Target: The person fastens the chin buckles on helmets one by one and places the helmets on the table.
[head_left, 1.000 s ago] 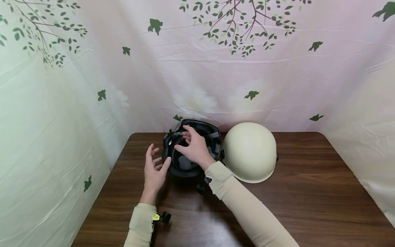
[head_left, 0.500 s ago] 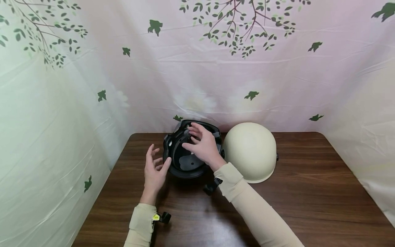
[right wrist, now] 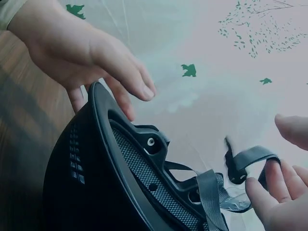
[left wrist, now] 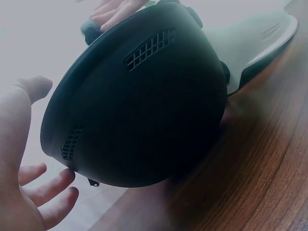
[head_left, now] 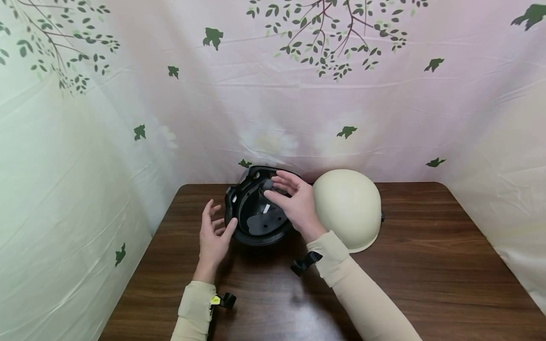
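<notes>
A black helmet [head_left: 260, 237] lies upside down at the far edge of the table, its padded inside facing up. My left hand [head_left: 213, 234] is at its left rim, thumb and fingers spread and relaxed; in the left wrist view the fingertips [left wrist: 67, 178] lie close against the shell. Over the opening, my right hand [head_left: 296, 199] holds the helmet's grey chin strap [right wrist: 252, 154] in its fingers, with a black buckle [right wrist: 237, 173] hanging by it. Another length of webbing [right wrist: 209, 197] runs along the inner rim. The right hand hides part of the helmet's right side.
A cream helmet [head_left: 347, 208] sits dome up just right of the black one, nearly touching it. Both stand on a dark wooden table [head_left: 426, 265]. A pale leaf-printed curtain [head_left: 273, 109] hangs behind and at both sides.
My right hand has shifted to the right across the helmet's opening, uncovering more of the inside pads. The left hand and both helmets have stayed nearly still.
</notes>
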Tool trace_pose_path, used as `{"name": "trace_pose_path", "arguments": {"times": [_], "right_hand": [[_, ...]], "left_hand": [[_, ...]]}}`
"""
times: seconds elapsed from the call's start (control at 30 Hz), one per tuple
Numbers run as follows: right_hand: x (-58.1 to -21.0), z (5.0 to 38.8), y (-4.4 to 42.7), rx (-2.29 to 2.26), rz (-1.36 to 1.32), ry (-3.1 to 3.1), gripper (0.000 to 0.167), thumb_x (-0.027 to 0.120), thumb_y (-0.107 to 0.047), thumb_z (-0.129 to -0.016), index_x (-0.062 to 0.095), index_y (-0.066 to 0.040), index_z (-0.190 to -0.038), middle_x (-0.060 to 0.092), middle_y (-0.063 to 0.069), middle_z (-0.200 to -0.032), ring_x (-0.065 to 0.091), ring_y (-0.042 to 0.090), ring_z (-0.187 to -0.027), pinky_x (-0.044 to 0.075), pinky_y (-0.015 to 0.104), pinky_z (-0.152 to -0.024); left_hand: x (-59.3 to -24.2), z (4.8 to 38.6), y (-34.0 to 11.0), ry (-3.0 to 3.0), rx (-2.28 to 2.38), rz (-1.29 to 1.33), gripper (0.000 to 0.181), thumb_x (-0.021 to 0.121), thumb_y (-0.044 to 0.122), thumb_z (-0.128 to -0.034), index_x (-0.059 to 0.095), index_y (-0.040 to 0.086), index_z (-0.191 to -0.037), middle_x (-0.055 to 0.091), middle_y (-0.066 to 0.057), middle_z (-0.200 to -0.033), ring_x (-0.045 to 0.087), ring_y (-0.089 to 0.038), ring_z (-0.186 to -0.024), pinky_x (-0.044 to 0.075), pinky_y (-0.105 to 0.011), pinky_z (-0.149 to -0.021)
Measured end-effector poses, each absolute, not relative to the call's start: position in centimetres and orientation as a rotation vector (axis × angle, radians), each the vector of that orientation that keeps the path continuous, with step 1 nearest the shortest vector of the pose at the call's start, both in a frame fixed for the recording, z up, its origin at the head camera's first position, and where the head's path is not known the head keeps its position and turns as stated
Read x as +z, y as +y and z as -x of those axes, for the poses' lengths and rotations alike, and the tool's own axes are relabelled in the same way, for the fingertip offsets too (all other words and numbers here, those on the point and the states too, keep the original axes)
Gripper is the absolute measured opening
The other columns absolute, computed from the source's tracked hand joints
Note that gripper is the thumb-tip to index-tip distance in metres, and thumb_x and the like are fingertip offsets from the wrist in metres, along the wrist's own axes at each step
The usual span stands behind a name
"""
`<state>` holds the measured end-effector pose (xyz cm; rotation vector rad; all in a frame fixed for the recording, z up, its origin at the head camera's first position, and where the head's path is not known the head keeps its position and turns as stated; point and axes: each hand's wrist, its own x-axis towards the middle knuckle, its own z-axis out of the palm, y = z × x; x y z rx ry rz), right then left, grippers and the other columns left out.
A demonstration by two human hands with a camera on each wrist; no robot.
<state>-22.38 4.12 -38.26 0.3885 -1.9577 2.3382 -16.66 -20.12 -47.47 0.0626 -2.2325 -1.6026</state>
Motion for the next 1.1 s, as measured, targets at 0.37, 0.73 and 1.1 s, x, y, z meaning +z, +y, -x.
{"name": "trace_pose_path", "arguments": {"times": [0.37, 0.73, 1.1], "right_hand": [[-38.8, 22.6, 5.2, 2.335, -0.295, -1.849, 0.053, 0.078, 0.017, -0.089, 0.066, 0.006, -0.140, 0.074, 0.025, -0.132, 0.075, 0.005, -0.100, 0.063, 0.021, -0.090], [-39.3, 22.2, 7.0, 2.289, -0.382, -1.919, 0.024, 0.069, 0.012, -0.099, 0.073, 0.019, -0.122, 0.060, 0.033, -0.147, 0.066, 0.016, -0.126, 0.054, 0.013, -0.099], [-39.5, 21.9, 8.4, 2.456, -0.418, -1.885, 0.040, 0.061, 0.018, -0.092, 0.064, 0.025, -0.131, 0.053, 0.031, -0.157, 0.056, 0.019, -0.140, 0.053, 0.016, -0.107]], "left_hand": [[-47.5, 16.5, -20.1, -2.251, -1.587, -0.047, 0.081, 0.075, 0.023, -0.1049, 0.030, 0.025, -0.172, 0.047, -0.013, -0.167, 0.066, -0.036, -0.128, 0.055, -0.060, -0.109], [-47.7, 16.5, -20.1, -2.256, -1.582, -0.053, 0.077, 0.075, 0.024, -0.1052, 0.034, 0.022, -0.170, 0.048, -0.016, -0.167, 0.066, -0.038, -0.129, 0.054, -0.064, -0.110], [-47.7, 16.6, -20.0, -2.256, -1.591, -0.053, 0.077, 0.076, 0.024, -0.1046, 0.035, 0.022, -0.170, 0.048, -0.016, -0.166, 0.065, -0.039, -0.128, 0.053, -0.065, -0.111]]}}
